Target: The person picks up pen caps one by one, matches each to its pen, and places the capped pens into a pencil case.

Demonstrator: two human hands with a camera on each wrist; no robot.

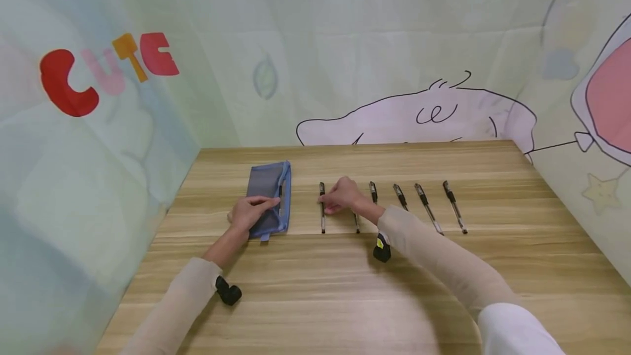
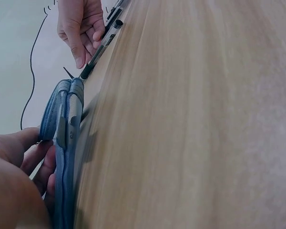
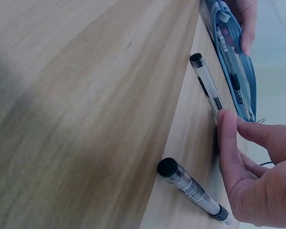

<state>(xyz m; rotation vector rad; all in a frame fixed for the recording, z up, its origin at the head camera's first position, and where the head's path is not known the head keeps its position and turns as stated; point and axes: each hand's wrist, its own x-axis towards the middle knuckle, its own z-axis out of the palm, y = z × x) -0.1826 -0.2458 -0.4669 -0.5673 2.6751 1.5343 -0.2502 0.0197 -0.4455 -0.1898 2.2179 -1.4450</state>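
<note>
A blue mesh zip pencil case (image 1: 261, 179) lies on the left of the table. My left hand (image 1: 248, 212) pinches its mesh side between thumb and fingers, and the zipped side gapes. Through that gap the right wrist view shows a pen (image 3: 234, 82) inside the case. My right hand (image 1: 343, 195) has thumb and fingertips around the middle of the leftmost loose pen (image 1: 322, 224), a clear one with a black cap, which lies along the table. Another pen (image 1: 357, 225) is partly hidden beneath the right hand.
Right of that hand several more black-capped pens lie in a row, among them a pen (image 1: 400, 196) partly behind the sleeve and a far-right pen (image 1: 455, 207). The wooden table (image 1: 315, 300) meets a printed cloth wall (image 1: 276, 43) at the back.
</note>
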